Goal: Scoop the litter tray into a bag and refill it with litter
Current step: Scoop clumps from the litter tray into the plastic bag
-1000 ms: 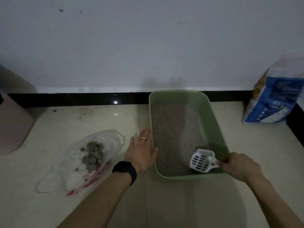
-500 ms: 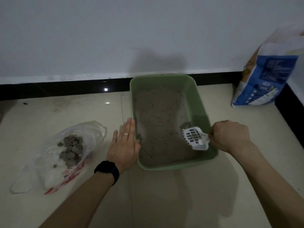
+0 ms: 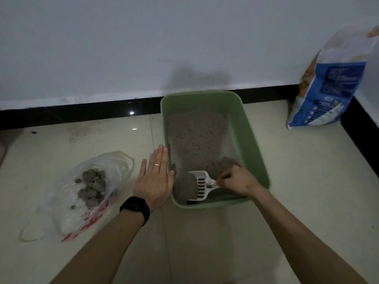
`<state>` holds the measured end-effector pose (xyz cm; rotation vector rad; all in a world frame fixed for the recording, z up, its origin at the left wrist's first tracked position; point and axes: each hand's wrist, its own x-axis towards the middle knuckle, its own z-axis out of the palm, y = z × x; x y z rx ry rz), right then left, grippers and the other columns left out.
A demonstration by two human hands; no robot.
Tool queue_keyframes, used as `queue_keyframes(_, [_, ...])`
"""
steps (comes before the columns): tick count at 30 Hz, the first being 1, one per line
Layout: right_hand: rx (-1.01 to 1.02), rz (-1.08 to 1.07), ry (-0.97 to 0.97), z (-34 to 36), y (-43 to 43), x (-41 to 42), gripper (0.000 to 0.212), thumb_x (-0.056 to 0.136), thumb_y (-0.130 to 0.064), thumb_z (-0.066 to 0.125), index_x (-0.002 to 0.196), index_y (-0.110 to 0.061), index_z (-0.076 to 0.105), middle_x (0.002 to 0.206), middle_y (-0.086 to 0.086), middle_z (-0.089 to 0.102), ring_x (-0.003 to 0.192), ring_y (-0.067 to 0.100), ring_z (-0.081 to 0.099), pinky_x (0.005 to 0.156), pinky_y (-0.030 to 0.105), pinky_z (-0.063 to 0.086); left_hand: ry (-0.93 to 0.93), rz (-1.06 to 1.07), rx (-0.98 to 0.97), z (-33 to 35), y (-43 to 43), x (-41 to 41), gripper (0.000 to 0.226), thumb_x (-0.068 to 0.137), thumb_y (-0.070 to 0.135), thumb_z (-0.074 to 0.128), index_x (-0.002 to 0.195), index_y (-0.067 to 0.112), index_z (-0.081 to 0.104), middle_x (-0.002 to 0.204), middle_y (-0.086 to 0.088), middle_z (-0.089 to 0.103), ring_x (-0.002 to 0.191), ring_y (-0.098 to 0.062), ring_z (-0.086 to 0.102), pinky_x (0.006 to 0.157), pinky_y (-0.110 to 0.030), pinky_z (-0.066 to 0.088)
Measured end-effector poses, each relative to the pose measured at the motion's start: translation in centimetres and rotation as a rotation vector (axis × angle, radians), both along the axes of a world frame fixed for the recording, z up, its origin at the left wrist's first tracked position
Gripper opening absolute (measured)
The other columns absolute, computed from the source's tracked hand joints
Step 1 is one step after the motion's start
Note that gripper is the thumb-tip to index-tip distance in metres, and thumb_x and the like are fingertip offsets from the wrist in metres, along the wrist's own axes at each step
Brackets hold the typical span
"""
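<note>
The right hand (image 3: 235,180) grips the white scoop (image 3: 202,185), its head in the grey litter (image 3: 194,136) at the near end of the green litter tray (image 3: 254,144). The left hand (image 3: 153,179) (a ring (image 3: 157,165) on one finger) lies flat, fingers straight, just left of the tray.

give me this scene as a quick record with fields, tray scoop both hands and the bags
tray: green litter tray on the floor by the wall, grey litter inside
scoop: white slotted scoop at the tray's near end, litter heaped on its left part
right hand: right hand grips the scoop's handle
left hand: left hand flat, fingers straight, beside the tray's left wall
waste bag: clear plastic bag on the floor left of the tray, grey clumps in it
refill: blue and white litter sack stands at far right
</note>
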<state>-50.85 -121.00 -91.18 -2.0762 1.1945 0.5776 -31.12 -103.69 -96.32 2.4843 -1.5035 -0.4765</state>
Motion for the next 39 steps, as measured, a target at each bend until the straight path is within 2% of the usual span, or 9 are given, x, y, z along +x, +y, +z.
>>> queue_keyframes(2, [0.04, -0.083, -0.084, -0.7, 0.6, -0.7, 0.011, 0.081, -0.038, 0.066, 0.08, -0.041, 0.076, 0.071, -0.019, 0.068, 0.065, 0.001, 0.06, 0.056, 0.018, 0.04, -0.006, -0.011, 0.012, 0.1, 0.0, 0.2, 0.071, 0.092, 0.047, 0.0, 0.154, 0.018, -0.019, 0.162, 0.004, -0.023, 0.15, -0.011, -0.015, 0.122, -0.041, -0.005])
queue_keyframes(5, [0.033, -0.154, -0.146, -0.7, 0.6, -1.9, 0.012, 0.084, -0.036, 0.067, 0.086, -0.038, 0.078, 0.075, -0.023, 0.069, 0.067, -0.003, 0.061, 0.059, 0.019, 0.042, -0.025, -0.012, 0.03, 0.2, -0.1, 0.3, 0.071, 0.091, 0.048, -0.004, 0.153, 0.018, -0.021, 0.161, 0.004, -0.026, 0.149, -0.011, -0.017, 0.122, -0.04, -0.007])
queue_keyframes(7, [0.006, -0.251, -0.202, -0.7, 0.4, -2.3, 0.01, 0.082, -0.036, 0.069, 0.084, -0.039, 0.078, 0.076, -0.021, 0.071, 0.068, -0.001, 0.064, 0.062, 0.022, 0.047, -0.027, -0.009, 0.048, 0.4, -0.1, 0.2, 0.072, 0.089, 0.049, -0.009, 0.153, 0.019, -0.024, 0.159, 0.005, -0.028, 0.149, -0.011, -0.019, 0.121, -0.04, -0.009])
queue_keyframes(11, [0.018, -0.544, -0.39, -0.6, 0.3, -3.1, 0.009, 0.081, -0.023, 0.073, 0.079, -0.029, 0.078, 0.064, -0.011, 0.07, 0.045, 0.008, 0.058, 0.046, 0.02, 0.043, -0.049, -0.011, 0.07, 0.6, -0.1, 0.1, 0.073, 0.086, 0.049, -0.015, 0.151, 0.019, -0.026, 0.159, 0.004, -0.03, 0.148, -0.011, -0.02, 0.12, -0.039, -0.011])
queue_keyframes(15, [-0.005, -0.698, -0.526, -0.6, 0.7, -3.3, 0.007, 0.083, -0.02, 0.073, 0.086, -0.023, 0.079, 0.073, -0.005, 0.073, 0.041, 0.016, 0.053, 0.055, 0.027, 0.046, -0.057, -0.017, 0.08, 0.6, -0.1, 0.1, 0.071, 0.086, 0.05, -0.015, 0.148, 0.02, -0.03, 0.159, 0.004, -0.03, 0.149, -0.012, -0.02, 0.119, -0.039, -0.013])
queue_keyframes(20, [-0.022, -0.783, -0.614, -0.7, 1.7, -2.4, 0.007, 0.083, -0.02, 0.073, 0.086, -0.022, 0.079, 0.059, 0.001, 0.068, 0.043, 0.019, 0.052, 0.056, 0.03, 0.044, -0.057, -0.025, 0.114, 1.0, -0.1, 0.1, 0.068, 0.087, 0.049, -0.013, 0.144, 0.02, -0.035, 0.158, 0.004, -0.032, 0.149, -0.013, -0.02, 0.118, -0.04, -0.014])
queue_keyframes(26, [-0.078, -0.786, -0.625, 0.1, 2.9, -1.8, 0.006, 0.082, -0.024, 0.073, 0.079, -0.026, 0.078, 0.06, 0.007, 0.068, 0.043, 0.016, 0.055, 0.057, 0.03, 0.047, -0.059, -0.045, 0.157, 2.0, 0.0, 0.4, 0.063, 0.101, 0.048, 0.003, 0.146, 0.019, -0.031, 0.159, 0.004, -0.029, 0.149, -0.013, -0.018, 0.118, -0.042, -0.012])
queue_keyframes(32, [-0.189, -0.738, -0.654, 1.6, 4.5, -0.7, 0.007, 0.084, -0.028, 0.072, 0.088, -0.027, 0.078, 0.057, -0.009, 0.068, 0.055, 0.015, 0.062, 0.067, 0.035, 0.055, -0.065, -0.127, 0.186, 3.6, 1.3, 2.0, 0.062, 0.105, 0.045, 0.012, 0.156, 0.02, -0.012, 0.163, 0.005, -0.016, 0.15, -0.012, -0.014, 0.12, -0.043, -0.009])
queue_keyframes(39, [-0.163, -0.573, -0.701, 2.0, 8.8, 4.4, 0.015, 0.089, -0.026, 0.068, 0.1, -0.019, 0.077, 0.07, -0.003, 0.071, 0.047, 0.005, 0.06, 0.051, 0.021, 0.045, -0.131, 0.009, 0.167, 4.5, 6.9, 8.2, 0.065, 0.104, 0.039, 0.022, 0.156, 0.021, -0.012, 0.161, 0.005, -0.02, 0.151, -0.015, -0.01, 0.121, -0.043, -0.006])
